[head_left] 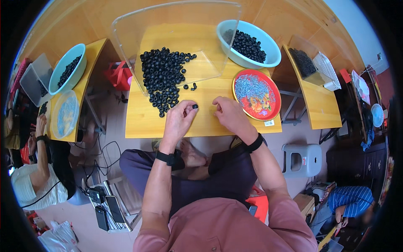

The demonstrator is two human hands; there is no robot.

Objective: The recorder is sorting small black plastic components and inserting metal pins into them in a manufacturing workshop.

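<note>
While the left hand (178, 119) pinched 1 black ring (195, 106), a ring pile (163, 77) lay just beyond. The right hand (228, 115) rested curled on the table (142, 124); its grip was hidden.

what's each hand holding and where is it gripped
The left hand pinches a small black ring at its fingertips, by its rim. The right hand curls on the table; whether it holds anything cannot be told.

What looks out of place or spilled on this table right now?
Not much. A few black rings lie apart from the main pile on the wooden table, near the clear plastic bin. The left hand pinches one ring; the right hand rests beside it.
</note>
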